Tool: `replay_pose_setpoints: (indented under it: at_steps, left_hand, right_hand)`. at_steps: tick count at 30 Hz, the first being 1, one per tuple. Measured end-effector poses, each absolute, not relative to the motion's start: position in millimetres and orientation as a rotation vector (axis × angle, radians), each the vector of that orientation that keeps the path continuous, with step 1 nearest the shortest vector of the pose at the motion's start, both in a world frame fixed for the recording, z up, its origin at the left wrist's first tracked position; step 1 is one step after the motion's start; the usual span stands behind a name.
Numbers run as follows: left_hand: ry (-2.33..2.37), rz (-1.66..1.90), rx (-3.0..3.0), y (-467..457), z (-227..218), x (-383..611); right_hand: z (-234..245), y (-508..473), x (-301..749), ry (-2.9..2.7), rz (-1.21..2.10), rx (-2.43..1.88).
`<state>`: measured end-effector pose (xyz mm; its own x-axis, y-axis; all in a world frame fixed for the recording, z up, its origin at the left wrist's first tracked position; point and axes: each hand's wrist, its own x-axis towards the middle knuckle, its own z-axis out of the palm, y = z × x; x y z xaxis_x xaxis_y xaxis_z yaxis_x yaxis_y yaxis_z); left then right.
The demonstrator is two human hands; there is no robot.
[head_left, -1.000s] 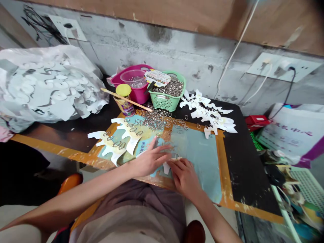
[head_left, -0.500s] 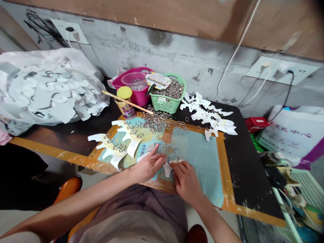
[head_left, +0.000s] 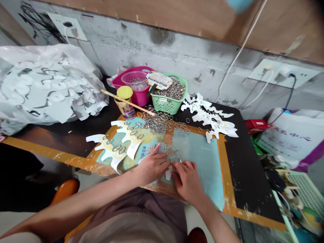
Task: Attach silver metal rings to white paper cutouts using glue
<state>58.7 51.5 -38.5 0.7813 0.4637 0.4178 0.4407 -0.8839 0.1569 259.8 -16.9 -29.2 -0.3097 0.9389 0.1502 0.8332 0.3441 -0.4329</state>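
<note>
Both hands are resting over a small white cut-out (head_left: 168, 173) on the blue mat (head_left: 209, 172), the centre of the clock here, with twelve towards the wall. The left hand (head_left: 152, 166) is meeting it from nine with its index finger raised apart; the right hand (head_left: 187, 177) is covering it from three, fingers bent. Whether either is pinching the piece, I cannot tell (fingertips are hiding the contact).

A metal ring (head_left: 179, 160) is standing at its upper edge — a slight nudge could be tipping it or sliding it askew. If the yellowish smears on the neighbouring pieces are tacky, a fingertip could also be dragging the cut-out crooked.

At ten, two white strips with rings (head_left: 111, 148) are lying near the left forearm, where a careless elbow could be shifting them. Towards twelve, a ring pile (head_left: 158, 124) is spreading onto the mat, and a wooden stick (head_left: 128, 101) is leaning over the jar (head_left: 126, 110) at eleven — barring the way to the pink basket (head_left: 141, 97). The green basket (head_left: 163, 104) is standing at twelve, partly covered by a card (head_left: 159, 81); more white pieces (head_left: 215, 118) are overlapping between one and two.
</note>
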Motion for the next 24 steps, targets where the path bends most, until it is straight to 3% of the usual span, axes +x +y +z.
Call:
replay_pose_setpoints:
  at_steps: [17, 24]
  left_hand:
    - [0.611, 0.599, 3.144, 41, -41, 49]
    - [0.7, 0.564, 3.048, 30, -44, 43]
  right_hand:
    - [-32, -11, 268, -2.556, 0.149, -1.414]
    - [-29, -13, 279, -1.905, 0.765, -1.368]
